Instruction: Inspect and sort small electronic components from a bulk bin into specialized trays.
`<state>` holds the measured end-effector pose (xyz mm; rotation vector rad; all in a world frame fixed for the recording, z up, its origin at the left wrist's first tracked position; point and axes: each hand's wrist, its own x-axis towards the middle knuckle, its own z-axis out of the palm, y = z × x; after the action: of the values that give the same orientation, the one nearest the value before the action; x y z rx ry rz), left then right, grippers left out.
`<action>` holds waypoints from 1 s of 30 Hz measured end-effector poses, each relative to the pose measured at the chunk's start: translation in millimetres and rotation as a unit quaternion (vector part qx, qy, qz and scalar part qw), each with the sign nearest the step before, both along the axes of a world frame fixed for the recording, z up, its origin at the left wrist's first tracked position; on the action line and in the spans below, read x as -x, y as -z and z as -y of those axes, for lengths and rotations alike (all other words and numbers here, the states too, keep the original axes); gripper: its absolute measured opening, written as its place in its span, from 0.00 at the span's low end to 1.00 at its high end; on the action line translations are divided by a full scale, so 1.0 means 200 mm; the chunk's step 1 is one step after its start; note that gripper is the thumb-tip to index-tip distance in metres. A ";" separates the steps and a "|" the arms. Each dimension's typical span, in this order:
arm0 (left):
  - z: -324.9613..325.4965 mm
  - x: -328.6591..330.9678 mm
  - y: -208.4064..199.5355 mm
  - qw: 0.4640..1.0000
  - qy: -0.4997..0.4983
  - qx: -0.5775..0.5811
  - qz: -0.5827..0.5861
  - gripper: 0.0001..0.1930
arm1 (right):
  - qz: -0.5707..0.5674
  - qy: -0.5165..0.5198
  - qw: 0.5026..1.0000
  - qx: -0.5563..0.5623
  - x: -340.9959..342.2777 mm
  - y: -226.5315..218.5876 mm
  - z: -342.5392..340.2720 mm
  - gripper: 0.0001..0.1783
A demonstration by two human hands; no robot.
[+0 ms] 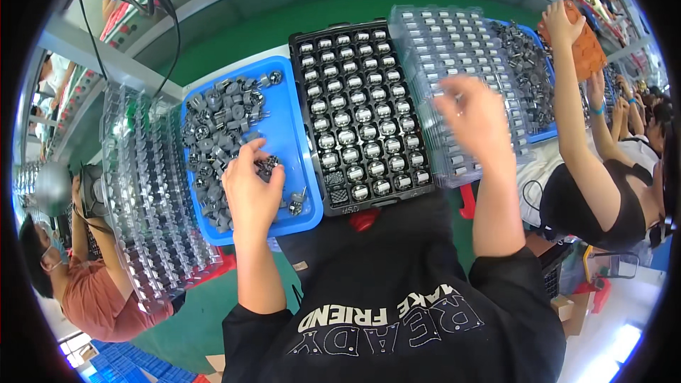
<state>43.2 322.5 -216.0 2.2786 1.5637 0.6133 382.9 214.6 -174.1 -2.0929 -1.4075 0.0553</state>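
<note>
My left hand (252, 186) is over the blue tray (298, 170), its thumb and fingers closed round a small dark grey part (267, 166) with metal pins. Grey round parts (220, 124) of the same look lie heaped in that tray, and one loose part (297, 201) rests by its near right corner. My right hand (477, 119), smeared by motion, hovers above the clear plastic tray (443, 163) with its fingers curled; whatever they hold is too blurred to name. Between my hands lies a black tray (333, 206) holding rows of silver cylindrical parts (363, 115). A few near-left pockets show bare.
Stacked clear trays (152, 191) stand at the left, beside a seated person (99, 284). Another blue tray (545, 135) of grey parts lies farther right. There, a co-worker's hand (564, 25) grips an orange piece (585, 46). Black cables (159, 0) hang at the upper left.
</note>
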 end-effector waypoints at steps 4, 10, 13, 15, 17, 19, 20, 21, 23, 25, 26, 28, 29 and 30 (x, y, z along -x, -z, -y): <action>-0.02 -0.03 0.00 0.999 0.026 0.000 0.044 0.19 | 0.036 0.097 0.993 0.052 -0.38 0.08 -0.21 0.17; 0.03 -0.03 -0.04 0.984 0.005 -0.018 0.175 0.16 | 0.010 0.070 0.994 0.079 -0.43 0.09 -0.24 0.13; 0.07 -0.01 -0.03 0.982 -0.061 0.009 0.176 0.18 | -0.022 0.023 0.998 0.053 -0.44 0.10 -0.24 0.09; 0.10 0.00 -0.04 0.958 -0.051 0.036 0.280 0.18 | -0.047 0.007 0.997 0.055 -0.43 0.07 -0.21 0.08; 0.12 0.02 0.01 0.920 -0.047 0.099 0.376 0.17 | -0.054 -0.036 0.994 0.090 -0.42 0.03 -0.18 0.10; 0.14 0.02 0.03 0.889 -0.022 0.148 0.434 0.16 | -0.037 -0.049 0.994 0.092 -0.41 0.02 -0.20 0.12; 0.14 0.02 0.03 0.849 0.011 0.205 0.486 0.15 | -0.021 -0.057 0.993 0.101 -0.41 0.01 -0.20 0.13; 0.15 0.00 0.02 0.850 0.013 0.205 0.486 0.15 | -0.005 -0.065 0.992 0.111 -0.41 0.00 -0.20 0.13; 0.16 -0.03 -0.01 0.775 0.035 0.275 0.568 0.16 | -0.018 -0.076 0.992 0.098 -0.44 0.01 -0.20 0.12; 0.18 -0.05 0.00 0.756 0.028 0.300 0.581 0.17 | -0.009 -0.102 0.993 0.062 -0.46 0.05 -0.20 0.12; 0.18 -0.08 0.00 0.707 0.025 0.339 0.620 0.18 | -0.009 -0.091 0.995 0.051 -0.45 0.04 -0.20 0.12; 0.18 -0.09 0.00 0.635 0.066 0.390 0.664 0.25 | -0.059 -0.048 0.996 0.037 -0.37 -0.02 -0.20 0.11; 0.18 -0.12 -0.03 0.612 0.116 0.402 0.671 0.29 | -0.094 -0.029 0.995 0.029 -0.31 -0.05 -0.18 0.10; 0.18 -0.15 -0.10 0.599 0.116 0.422 0.670 0.30 | -0.137 -0.049 0.989 -0.030 -0.25 -0.06 -0.17 0.08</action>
<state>73.0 286.4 -195.7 0.7049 0.4704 0.8789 432.1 248.9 -161.1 -1.8840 -1.3246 0.3253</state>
